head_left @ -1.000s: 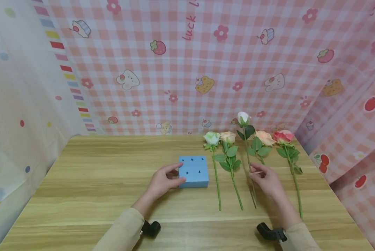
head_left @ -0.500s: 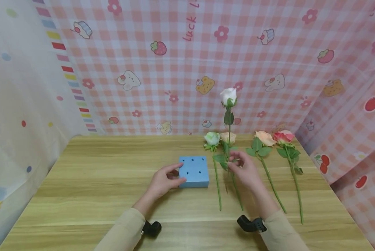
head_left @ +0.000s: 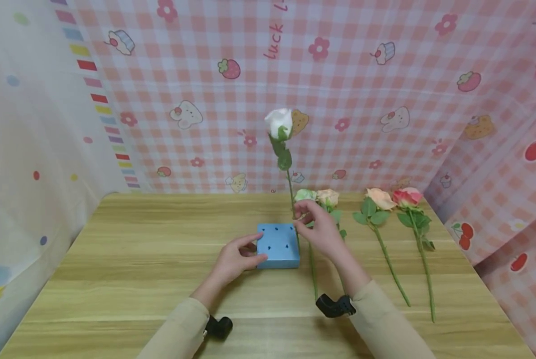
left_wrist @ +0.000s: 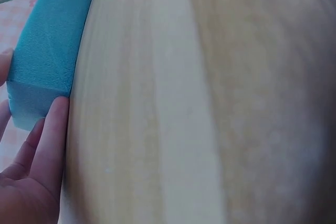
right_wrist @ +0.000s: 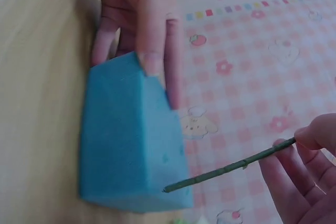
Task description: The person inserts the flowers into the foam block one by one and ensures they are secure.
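Left hand [head_left: 234,257]: your thumb and fingers hold the block's left side.
Blue block [head_left: 277,255]: sits about midway between the left and right edges of the tabletop [head_left: 137,249], with dark spots on top.
White rose [head_left: 280,123]: up high, leaning a bit left; its stem end is by the block's right end, and you can't tell if they touch.
Pale green rose [head_left: 304,194] and cream rose [head_left: 328,197]: lie by the back edge, partly hidden.
Right hand [head_left: 319,230]: you pinch the white one's stem.
Peach rose [head_left: 381,198]: lies near the back edge.
Pink rose [head_left: 408,197]: nearest the back right corner.
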### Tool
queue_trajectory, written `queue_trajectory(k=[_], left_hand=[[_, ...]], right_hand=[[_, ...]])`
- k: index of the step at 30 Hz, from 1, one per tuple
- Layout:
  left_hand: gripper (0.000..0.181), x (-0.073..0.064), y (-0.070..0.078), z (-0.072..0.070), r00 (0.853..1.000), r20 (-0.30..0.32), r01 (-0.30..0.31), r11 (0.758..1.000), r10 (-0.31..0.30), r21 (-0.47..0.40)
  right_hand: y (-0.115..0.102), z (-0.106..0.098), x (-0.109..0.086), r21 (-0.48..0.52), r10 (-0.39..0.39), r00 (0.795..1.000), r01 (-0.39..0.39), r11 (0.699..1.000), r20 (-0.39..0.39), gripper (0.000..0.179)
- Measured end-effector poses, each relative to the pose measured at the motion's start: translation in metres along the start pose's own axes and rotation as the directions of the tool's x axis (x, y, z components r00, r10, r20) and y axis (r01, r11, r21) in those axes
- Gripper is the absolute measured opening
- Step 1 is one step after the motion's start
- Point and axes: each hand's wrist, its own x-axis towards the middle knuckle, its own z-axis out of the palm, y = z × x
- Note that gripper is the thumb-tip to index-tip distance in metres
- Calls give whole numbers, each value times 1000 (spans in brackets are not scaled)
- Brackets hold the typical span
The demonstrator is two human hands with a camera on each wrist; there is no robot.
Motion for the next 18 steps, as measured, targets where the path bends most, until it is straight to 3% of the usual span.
queue_trajectory(k=[6,18], left_hand=[[54,2,-2,0,1000,-9,-5,1000,5,-5],[55,2,-5,1,1000,-3,-5,999,5,-47]], right_hand=[[-12,12,14,-11,-64,997,65,998,34,26],[-10,45,36,-46,-125,990,122,991,-69,24]])
